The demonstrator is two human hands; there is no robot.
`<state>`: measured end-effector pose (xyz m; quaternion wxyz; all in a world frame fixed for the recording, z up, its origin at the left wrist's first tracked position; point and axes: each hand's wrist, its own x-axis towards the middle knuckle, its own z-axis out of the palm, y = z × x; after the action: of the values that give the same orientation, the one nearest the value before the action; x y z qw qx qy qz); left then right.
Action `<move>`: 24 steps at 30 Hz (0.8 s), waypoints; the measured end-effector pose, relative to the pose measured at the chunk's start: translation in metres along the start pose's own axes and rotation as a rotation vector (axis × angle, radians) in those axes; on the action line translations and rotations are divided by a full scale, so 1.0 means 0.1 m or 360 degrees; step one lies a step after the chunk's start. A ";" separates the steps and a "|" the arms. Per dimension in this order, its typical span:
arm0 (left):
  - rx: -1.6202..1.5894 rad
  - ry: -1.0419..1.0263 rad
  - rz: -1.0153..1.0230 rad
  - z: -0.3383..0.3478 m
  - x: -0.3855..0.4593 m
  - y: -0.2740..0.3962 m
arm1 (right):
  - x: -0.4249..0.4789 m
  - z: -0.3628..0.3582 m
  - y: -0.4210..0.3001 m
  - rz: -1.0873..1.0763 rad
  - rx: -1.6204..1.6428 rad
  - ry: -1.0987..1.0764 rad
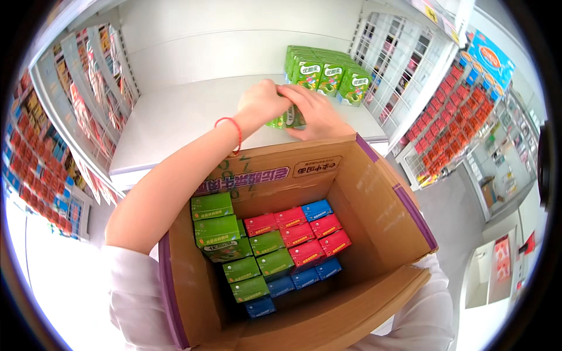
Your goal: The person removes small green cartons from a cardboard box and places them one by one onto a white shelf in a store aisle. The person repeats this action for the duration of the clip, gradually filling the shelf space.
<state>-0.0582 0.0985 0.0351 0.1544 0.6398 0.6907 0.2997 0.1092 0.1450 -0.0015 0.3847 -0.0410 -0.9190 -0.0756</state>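
Above the shelf board (189, 105), my left hand (263, 102) and my right hand (322, 115) come together around a green drink carton (292, 116). The fingers hide much of it. My right hand wraps its right side, while my left hand covers it from above. Just beyond them stands a block of matching green cartons (331, 72), in rows with their fronts towards me. Between my forearms is an open cardboard box (377, 210). Inside it lie green cartons (215, 230), red cartons (305, 252) and blue cartons (305, 278).
A white back panel (237, 48) closes the shelf behind. Wire grid side panels (390, 57) flank it, with hanging packets (88, 83) to the left. Racks of red packets (459, 127) stand to the right. The box's front flap (351, 311) folds towards me.
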 end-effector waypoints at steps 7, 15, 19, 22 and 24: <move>-0.0105 -0.0077 0.0265 -0.08 -0.06 0.12 | -0.12 0.04 0.17 0.0673 -0.0100 0.0201; 0.0369 -0.0250 0.1050 0.15 -0.48 0.36 | -0.28 0.09 0.54 0.0824 -0.0941 0.0336; 0.0358 -0.0453 0.1063 0.19 -0.59 0.43 | -0.31 0.08 0.76 0.0885 -0.1095 0.0281; 0.0369 -0.0510 0.1058 0.17 -0.66 0.47 | -0.32 0.05 0.92 0.0912 -0.1085 0.0333; 0.0385 -0.0538 0.1088 0.16 -0.69 0.48 | -0.33 0.04 1.01 0.0910 -0.1115 0.0332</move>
<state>-0.0015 0.0350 0.0402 0.0807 0.8866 0.4331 0.1409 0.1432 0.2442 -0.0174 0.4434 -0.4123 -0.7464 -0.2761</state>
